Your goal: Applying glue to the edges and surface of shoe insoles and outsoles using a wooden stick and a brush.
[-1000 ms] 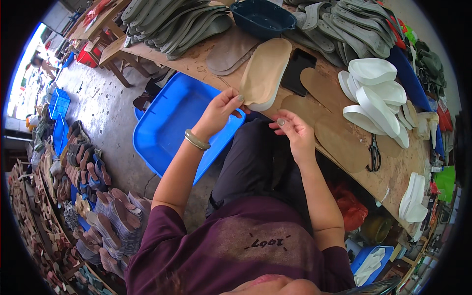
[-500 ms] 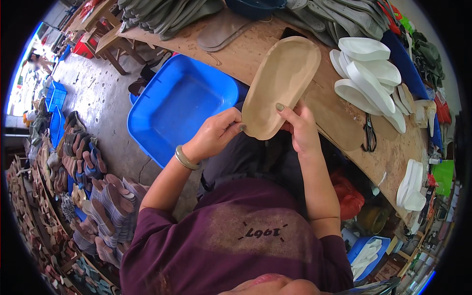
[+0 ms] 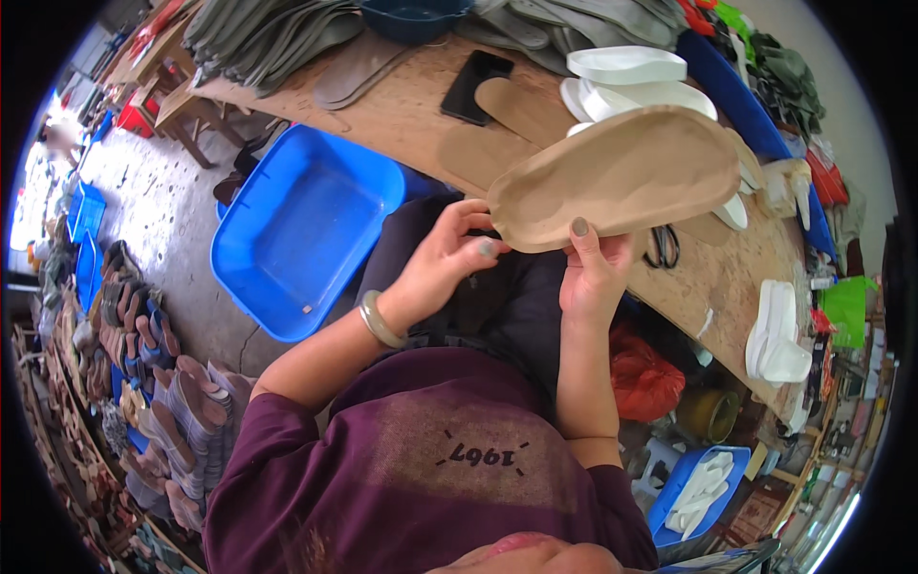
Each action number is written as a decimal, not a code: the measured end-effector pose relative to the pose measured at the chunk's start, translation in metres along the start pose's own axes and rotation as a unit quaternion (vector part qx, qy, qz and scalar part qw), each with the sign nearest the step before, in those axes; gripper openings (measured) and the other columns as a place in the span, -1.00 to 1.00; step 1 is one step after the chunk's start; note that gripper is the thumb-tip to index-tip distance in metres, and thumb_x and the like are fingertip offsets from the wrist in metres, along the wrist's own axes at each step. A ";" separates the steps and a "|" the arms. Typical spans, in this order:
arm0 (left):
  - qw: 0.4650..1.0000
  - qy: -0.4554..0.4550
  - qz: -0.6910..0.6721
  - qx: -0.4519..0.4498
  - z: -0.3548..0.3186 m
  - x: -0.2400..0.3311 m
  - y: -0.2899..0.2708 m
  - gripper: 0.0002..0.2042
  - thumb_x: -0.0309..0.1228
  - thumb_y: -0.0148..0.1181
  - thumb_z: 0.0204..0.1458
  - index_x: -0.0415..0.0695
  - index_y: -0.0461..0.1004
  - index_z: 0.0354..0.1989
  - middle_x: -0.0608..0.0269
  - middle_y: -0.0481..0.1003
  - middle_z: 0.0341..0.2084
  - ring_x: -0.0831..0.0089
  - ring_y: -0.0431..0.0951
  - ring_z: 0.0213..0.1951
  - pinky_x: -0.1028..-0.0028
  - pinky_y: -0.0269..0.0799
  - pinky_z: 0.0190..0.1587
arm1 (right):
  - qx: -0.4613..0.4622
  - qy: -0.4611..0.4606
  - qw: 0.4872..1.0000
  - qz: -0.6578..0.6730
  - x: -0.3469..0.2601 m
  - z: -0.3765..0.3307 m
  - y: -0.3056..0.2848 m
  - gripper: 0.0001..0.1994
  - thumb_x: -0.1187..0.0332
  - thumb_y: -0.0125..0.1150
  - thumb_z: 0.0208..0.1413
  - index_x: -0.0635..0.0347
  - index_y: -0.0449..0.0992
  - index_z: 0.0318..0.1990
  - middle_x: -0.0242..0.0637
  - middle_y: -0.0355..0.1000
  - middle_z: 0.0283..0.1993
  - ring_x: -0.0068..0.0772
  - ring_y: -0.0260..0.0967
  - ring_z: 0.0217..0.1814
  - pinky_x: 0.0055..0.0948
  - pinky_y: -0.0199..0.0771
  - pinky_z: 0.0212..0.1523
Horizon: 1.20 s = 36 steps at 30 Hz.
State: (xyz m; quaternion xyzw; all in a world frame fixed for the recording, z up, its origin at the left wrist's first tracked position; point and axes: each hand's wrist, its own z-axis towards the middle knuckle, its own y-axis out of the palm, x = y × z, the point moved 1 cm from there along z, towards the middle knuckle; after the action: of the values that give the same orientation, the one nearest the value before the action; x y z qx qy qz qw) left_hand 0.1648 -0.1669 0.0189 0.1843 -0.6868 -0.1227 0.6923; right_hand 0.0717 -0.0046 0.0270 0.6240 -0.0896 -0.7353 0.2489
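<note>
A tan, leather-like shoe sole [image 3: 622,177] with a raised rim is held up in front of me, lying slantwise with its broad end to the far right. My right hand [image 3: 595,273] grips its near edge, thumb on the upper face and fingers underneath. At the narrower left end, my left hand [image 3: 445,263] has its fingertips and thumb at the rim, curled around the edge. Behind the raised sole, partly covered by it, lie white soles [image 3: 631,65] on the wooden table [image 3: 708,287]. Black-handled scissors [image 3: 662,247] show just below the sole.
A blue plastic tub [image 3: 306,230] stands left of my lap. Grey soles [image 3: 268,38] are piled at the table's far side, near a dark bowl [image 3: 416,19] and a black phone [image 3: 476,86]. More white soles [image 3: 779,335] sit at the right. Footwear stacks [image 3: 182,421] fill the lower left.
The tan sole has swung from nearly upright to slanting rightward, its broad end now over the white soles. My left fingers have loosened at its end. The phone has come into fuller view.
</note>
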 end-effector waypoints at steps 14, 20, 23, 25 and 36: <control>0.982 -0.100 -0.160 0.020 0.053 -0.042 0.063 -0.76 -0.47 0.02 0.18 -0.15 0.39 0.01 0.28 0.52 -0.12 0.48 0.55 -0.10 0.42 0.45 0.01 | 0.086 -0.024 0.984 0.157 -0.021 -0.055 -0.089 -0.25 0.11 0.28 0.08 0.18 0.03 0.32 -0.15 0.19 0.29 -0.16 0.19 0.31 -0.11 0.28 0.25; 0.987 -0.120 -0.109 0.003 0.055 -0.037 0.050 -0.73 -0.46 0.01 0.19 -0.18 0.39 0.05 0.30 0.52 -0.14 0.52 0.54 -0.12 0.47 0.45 -0.01 | 0.127 0.026 0.990 0.063 -0.049 -0.079 -0.169 -0.14 -0.26 0.06 0.05 0.13 0.03 0.36 -0.19 0.09 0.38 -0.12 0.09 0.38 0.04 0.19 0.29; 0.990 -0.130 -0.053 -0.016 0.052 -0.039 0.050 -0.67 -0.46 0.02 0.19 -0.24 0.36 0.13 0.30 0.52 -0.14 0.56 0.53 -0.13 0.50 0.44 -0.01 | 0.041 0.062 0.996 -0.047 -0.073 -0.081 -0.183 -0.07 -0.20 0.18 0.02 0.46 0.08 0.29 -0.10 0.14 0.34 -0.20 0.13 0.36 -0.21 0.13 0.33; 0.990 -0.134 -0.041 -0.021 0.052 -0.037 0.049 -0.66 -0.46 0.02 0.19 -0.24 0.35 0.14 0.30 0.52 -0.14 0.56 0.52 -0.13 0.50 0.44 -0.01 | 0.017 0.089 0.994 -0.066 -0.083 -0.081 -0.187 -0.10 -0.14 0.26 0.01 0.48 0.12 0.27 -0.08 0.19 0.31 -0.23 0.16 0.35 -0.25 0.15 0.32; 0.986 -0.029 0.155 -0.043 0.061 -0.033 0.051 -0.61 -0.51 0.06 0.16 -0.24 0.32 0.19 0.42 0.47 -0.18 0.76 0.37 -0.22 0.68 0.32 -0.14 | -0.079 0.153 0.911 -0.373 -0.079 -0.036 -0.131 -0.47 0.41 0.33 -0.02 0.33 0.38 0.15 -0.15 0.50 -0.04 -0.45 0.46 -0.07 -0.49 0.45 -0.04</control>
State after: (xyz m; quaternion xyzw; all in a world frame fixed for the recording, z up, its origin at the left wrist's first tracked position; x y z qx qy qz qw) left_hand 0.0988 -0.1120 0.0097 0.0417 -0.7207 -0.0484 0.6903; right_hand 0.0803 0.1524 0.0301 0.6954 0.2473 -0.6745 0.0150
